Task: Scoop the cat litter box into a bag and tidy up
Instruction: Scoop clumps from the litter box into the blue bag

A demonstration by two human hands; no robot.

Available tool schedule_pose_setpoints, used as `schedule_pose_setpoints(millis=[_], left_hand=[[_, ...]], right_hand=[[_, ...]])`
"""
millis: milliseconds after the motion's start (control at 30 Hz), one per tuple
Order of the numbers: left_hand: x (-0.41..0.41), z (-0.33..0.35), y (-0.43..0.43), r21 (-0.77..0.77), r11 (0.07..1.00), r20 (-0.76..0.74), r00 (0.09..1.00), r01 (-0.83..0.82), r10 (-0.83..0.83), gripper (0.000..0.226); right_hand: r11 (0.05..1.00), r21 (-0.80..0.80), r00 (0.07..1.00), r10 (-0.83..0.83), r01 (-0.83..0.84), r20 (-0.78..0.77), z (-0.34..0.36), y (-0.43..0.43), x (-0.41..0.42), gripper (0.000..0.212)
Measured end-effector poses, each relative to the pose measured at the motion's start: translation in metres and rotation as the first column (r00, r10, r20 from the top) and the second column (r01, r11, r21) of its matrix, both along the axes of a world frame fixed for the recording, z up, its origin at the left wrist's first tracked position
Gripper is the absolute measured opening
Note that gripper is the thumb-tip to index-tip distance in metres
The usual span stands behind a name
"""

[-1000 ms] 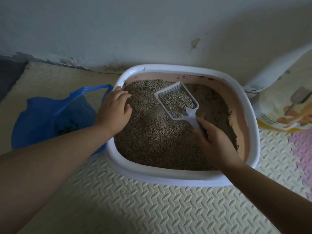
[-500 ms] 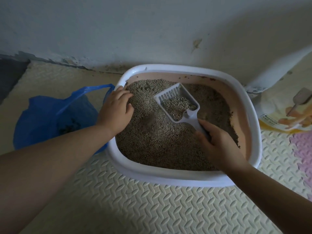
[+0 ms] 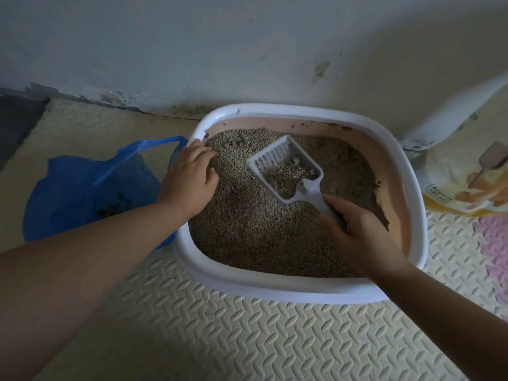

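Sifting: my right hand (image 3: pixel 360 235) clenches the slotted scoop (image 3: pixel 286 171); left hand (image 3: pixel 189 180), fingers loosely spread, steadies the litter box (image 3: pixel 275 287) rim.

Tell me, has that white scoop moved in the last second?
Yes. The scoop has tipped its slotted front up toward the litter box's far rim, and most loose litter has sifted out, leaving a clump. The right hand holds its handle.

White-rimmed litter box (image 3: pixel 302 291) — pink inside; grey-brown litter (image 3: pixel 247 232); white scoop (image 3: pixel 286 166); blue bag (image 3: pixel 82 182); cream herringbone-embossed mat (image 3: pixel 220 339).
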State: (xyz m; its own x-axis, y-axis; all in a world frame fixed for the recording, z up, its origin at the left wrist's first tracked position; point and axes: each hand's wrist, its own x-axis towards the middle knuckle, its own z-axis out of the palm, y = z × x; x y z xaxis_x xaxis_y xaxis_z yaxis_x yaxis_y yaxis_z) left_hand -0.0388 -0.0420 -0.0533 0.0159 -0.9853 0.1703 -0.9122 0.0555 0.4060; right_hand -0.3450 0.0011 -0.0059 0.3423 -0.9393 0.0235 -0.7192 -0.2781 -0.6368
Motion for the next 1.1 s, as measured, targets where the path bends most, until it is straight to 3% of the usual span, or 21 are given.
schedule_pose_setpoints(millis=[700,867,1100], left_hand=[[-0.0003,0.0007,0.0003,0.013,1.000,-0.001,1.000,-0.006,0.006,0.040],[-0.0012,0.0014,0.0008,0.015,1.000,0.000,1.000,-0.008,0.008,0.039],[-0.0027,0.0032,0.0024,0.015,1.000,-0.021,0.999,-0.026,0.027,0.039]], right_hand=[[0.992,0.027,0.990,0.123,-0.121,-0.064,0.0083,-0.0005,0.0017,0.025],[0.993,0.023,0.990,0.121,-0.119,-0.066,0.0055,-0.0005,0.0021,0.026],[0.990,0.134,0.996,0.049,-0.039,-0.072,0.0034,-0.0065,0.0057,0.021]])
